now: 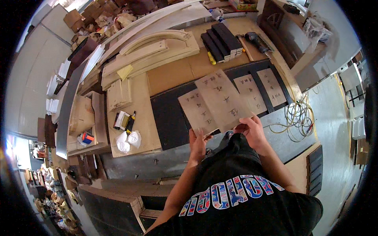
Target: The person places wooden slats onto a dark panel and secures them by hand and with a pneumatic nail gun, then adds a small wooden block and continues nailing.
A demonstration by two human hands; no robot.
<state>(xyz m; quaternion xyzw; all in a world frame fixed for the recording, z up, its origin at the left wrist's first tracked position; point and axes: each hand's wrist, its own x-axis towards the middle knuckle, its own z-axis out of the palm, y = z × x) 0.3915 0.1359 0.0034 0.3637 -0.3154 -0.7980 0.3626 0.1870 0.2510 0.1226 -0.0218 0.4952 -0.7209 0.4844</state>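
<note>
Two thin brown panels with dark handwriting overlap at the near edge of the worktable. My left hand [197, 146] grips the near edge of the left panel [193, 108], thumb on top and its other fingers partly hidden. My right hand [251, 130] pinches the near right corner of the larger panel [218, 96], which lies over part of the left one. To their right, two more marked panels, a middle one [248, 90] and a right one [271, 87], lie on a black board [167, 118], with dark strips beside them.
Farther back sit stacked black bars [223, 41], a yellow-handled tool [211, 58], a hammer [246, 48] and a black power tool [256, 42]. Arched wooden frames [157, 45] fill the left rear. Markers [130, 122] and white crumpled pieces [129, 141] lie at left. Coiled cable [297, 120] lies on the floor.
</note>
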